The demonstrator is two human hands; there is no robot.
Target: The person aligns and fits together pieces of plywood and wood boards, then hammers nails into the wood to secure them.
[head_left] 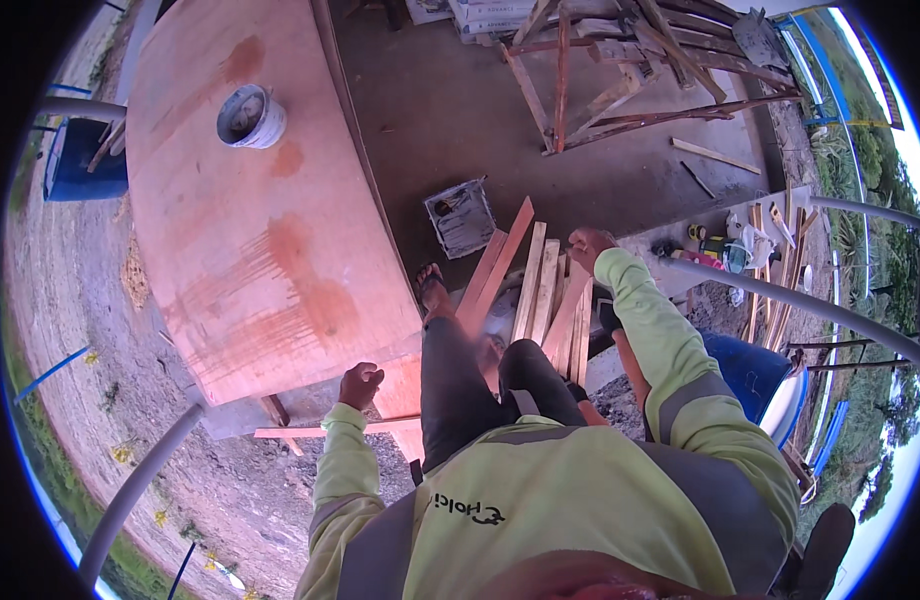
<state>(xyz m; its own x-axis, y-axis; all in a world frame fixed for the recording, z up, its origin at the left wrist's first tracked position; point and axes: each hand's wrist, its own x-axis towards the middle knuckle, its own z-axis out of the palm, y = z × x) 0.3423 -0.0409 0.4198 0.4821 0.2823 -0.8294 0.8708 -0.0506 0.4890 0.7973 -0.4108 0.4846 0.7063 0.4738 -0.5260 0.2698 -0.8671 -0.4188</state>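
Note:
My left hand [361, 385] is curled into a loose fist near the front corner of a large reddish plywood sheet [250, 200], just above a thin wooden strip [290, 432]. My right hand [588, 246] reaches forward and rests on the top end of a leaning bundle of wooden battens [540, 295]. Whether its fingers close round a batten is hard to tell. My legs in dark trousers and a sandalled foot [430, 288] stand between the plywood and the battens.
A white bucket [250, 117] sits on the plywood. A small square tin [461, 216] lies on the concrete floor. A timber trestle frame [620, 70] stands at the back. Grey pipes [780, 295] cross at right, with tools beyond. A blue tub [750, 375] sits at right.

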